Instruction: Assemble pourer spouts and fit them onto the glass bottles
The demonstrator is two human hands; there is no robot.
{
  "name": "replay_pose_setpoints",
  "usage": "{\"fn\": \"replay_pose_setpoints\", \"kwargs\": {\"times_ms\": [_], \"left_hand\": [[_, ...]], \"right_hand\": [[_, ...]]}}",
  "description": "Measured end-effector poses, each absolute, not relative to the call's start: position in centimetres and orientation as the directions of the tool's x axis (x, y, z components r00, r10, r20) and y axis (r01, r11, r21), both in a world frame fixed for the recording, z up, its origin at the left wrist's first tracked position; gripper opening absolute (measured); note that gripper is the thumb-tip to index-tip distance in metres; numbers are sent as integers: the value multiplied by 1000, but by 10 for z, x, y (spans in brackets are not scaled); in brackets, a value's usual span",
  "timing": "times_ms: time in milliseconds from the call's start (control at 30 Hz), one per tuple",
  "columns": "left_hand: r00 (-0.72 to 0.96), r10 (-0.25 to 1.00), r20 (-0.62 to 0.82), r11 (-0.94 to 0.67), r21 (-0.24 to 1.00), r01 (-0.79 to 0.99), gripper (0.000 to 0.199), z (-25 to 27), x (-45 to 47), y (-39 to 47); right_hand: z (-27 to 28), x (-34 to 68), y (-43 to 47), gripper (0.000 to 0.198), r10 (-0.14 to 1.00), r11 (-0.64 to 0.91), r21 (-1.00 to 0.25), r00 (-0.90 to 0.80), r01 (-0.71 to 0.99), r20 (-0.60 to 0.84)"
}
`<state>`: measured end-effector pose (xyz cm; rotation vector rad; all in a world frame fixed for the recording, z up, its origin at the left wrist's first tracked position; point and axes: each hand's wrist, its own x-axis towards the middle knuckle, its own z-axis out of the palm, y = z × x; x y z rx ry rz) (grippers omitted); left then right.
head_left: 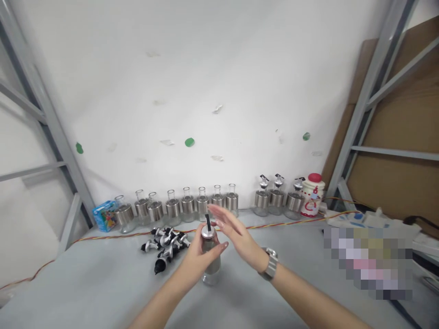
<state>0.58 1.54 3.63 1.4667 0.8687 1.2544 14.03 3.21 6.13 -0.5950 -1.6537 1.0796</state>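
The left hand (196, 259) is gripping the upper part of a glass bottle (210, 278) between thumb and curved fingers; the right hand (244, 241) is reaching mostly open beside the pourer (208, 232), whether touching I cannot tell. The bottle is standing roughly upright, apparently on the table (113, 283). Its glass is probably being rigid, breakable and fairly light; the smooth metal sleeve (215, 266), perhaps slippery, is offering the safest wraparound hold.
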Motion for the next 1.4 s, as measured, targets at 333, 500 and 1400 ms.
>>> {"fn": "replay_pose_setpoints", "kwargs": {"times_ms": [333, 500, 1400], "left_hand": [[248, 946, 209, -194, 977, -87, 37, 40, 4, 15], [410, 886, 218, -211, 976, -62, 53, 45, -7, 8], [328, 923, 201, -123, 962, -242, 61, 35, -8, 17]], "right_hand": [[62, 130, 40, 39, 727, -25, -964, -667, -266, 165], [59, 125, 42, 35, 753, -47, -955, -638, -293, 158], [29, 127, 39, 65, 775, 120, -949, -571, -291, 273]]}}
